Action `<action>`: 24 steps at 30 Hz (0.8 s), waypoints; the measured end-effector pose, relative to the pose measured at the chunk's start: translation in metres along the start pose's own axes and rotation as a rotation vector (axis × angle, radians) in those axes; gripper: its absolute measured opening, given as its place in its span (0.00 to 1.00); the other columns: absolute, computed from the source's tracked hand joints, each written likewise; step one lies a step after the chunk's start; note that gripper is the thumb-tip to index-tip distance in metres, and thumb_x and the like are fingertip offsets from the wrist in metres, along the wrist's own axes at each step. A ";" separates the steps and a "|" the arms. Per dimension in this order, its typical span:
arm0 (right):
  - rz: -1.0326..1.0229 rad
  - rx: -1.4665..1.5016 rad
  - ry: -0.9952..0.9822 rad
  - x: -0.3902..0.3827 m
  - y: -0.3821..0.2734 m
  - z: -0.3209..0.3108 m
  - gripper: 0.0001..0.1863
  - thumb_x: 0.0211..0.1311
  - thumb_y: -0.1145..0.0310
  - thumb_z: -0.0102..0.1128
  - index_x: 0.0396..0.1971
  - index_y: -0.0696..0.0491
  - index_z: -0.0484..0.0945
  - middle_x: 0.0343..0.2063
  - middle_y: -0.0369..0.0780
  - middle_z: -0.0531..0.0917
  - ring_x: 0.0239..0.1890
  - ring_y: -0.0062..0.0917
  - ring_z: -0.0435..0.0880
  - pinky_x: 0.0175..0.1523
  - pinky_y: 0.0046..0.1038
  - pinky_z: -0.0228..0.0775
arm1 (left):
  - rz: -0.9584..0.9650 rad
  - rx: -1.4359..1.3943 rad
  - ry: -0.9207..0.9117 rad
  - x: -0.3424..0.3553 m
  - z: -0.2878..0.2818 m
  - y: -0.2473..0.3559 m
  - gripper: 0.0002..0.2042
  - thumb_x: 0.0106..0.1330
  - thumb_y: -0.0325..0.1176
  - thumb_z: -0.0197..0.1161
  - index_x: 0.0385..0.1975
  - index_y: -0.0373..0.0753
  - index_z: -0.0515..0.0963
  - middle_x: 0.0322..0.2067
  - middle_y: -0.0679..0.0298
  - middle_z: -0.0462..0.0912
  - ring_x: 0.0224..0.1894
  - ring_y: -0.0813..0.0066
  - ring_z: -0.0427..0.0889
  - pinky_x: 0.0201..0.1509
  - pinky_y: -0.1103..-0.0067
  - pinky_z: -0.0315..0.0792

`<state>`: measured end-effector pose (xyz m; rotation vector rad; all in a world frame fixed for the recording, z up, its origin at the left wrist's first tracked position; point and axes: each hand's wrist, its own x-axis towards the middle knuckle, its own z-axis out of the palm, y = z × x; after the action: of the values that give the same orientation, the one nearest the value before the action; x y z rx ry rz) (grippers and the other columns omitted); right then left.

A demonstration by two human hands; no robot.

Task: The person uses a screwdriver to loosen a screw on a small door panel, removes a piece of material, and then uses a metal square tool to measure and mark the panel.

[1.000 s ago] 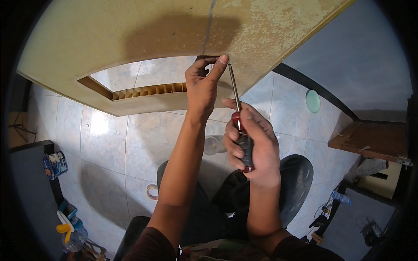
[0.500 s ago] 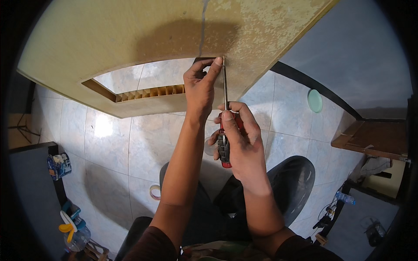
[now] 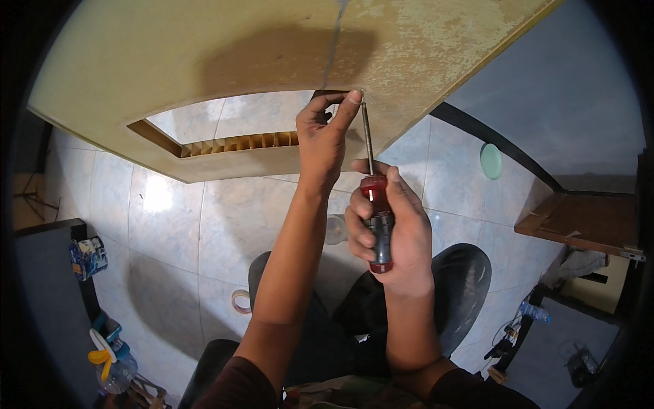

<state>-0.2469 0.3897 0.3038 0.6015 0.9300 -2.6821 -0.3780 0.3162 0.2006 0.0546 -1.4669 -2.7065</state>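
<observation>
My right hand (image 3: 398, 228) is wrapped round the red and black handle of a screwdriver (image 3: 377, 217). Its metal shaft runs up to the corner of a long cutout in a yellowish door-like panel (image 3: 409, 61). My left hand (image 3: 323, 140) reaches to that same corner, thumb and finger closed right beside the screwdriver's tip. A tiny thing shows at the thumb tip, too small to name. Part of the dark cutout edge (image 3: 327, 93) lies behind the left fingers. Honeycomb-like filling (image 3: 238, 143) lines the cutout's lower side.
Below is a tiled floor (image 3: 163, 232) with a tape roll (image 3: 240, 301) and a clear round thing (image 3: 335, 230). A pale green lid-like disc (image 3: 491, 161) lies at right. A bottle with a yellow part (image 3: 116, 368) stands lower left; a wooden piece (image 3: 569, 218) juts in at right.
My right hand has shifted its grip lower on the screwdriver and turned the handle, moving slightly right. My left hand and the panel sit a little further right in view.
</observation>
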 end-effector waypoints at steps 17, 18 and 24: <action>-0.151 -0.816 0.269 -0.008 0.001 0.012 0.17 0.79 0.60 0.54 0.56 0.56 0.74 0.26 0.37 0.80 0.22 0.18 0.78 0.26 0.22 0.70 | 0.019 0.030 -0.006 -0.002 0.000 0.001 0.11 0.67 0.33 0.73 0.40 0.31 0.85 0.39 0.66 0.86 0.42 0.80 0.79 0.50 0.82 0.71; -0.176 -0.901 0.300 -0.008 -0.001 0.011 0.16 0.80 0.61 0.53 0.54 0.57 0.75 0.26 0.37 0.81 0.24 0.18 0.78 0.27 0.21 0.69 | 0.023 0.033 -0.008 -0.002 0.000 0.001 0.11 0.67 0.33 0.73 0.40 0.31 0.85 0.39 0.66 0.85 0.42 0.80 0.79 0.50 0.82 0.71; -0.283 -0.989 0.308 -0.005 -0.004 0.006 0.14 0.79 0.62 0.53 0.48 0.59 0.77 0.20 0.34 0.74 0.13 0.13 0.68 0.16 0.20 0.57 | 0.019 0.021 -0.017 -0.002 0.000 -0.002 0.11 0.67 0.33 0.73 0.40 0.31 0.85 0.40 0.66 0.85 0.43 0.81 0.79 0.51 0.82 0.71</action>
<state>-0.2459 0.3892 0.3126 0.6540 2.3167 -1.9264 -0.3761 0.3175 0.1990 0.0191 -1.4921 -2.6835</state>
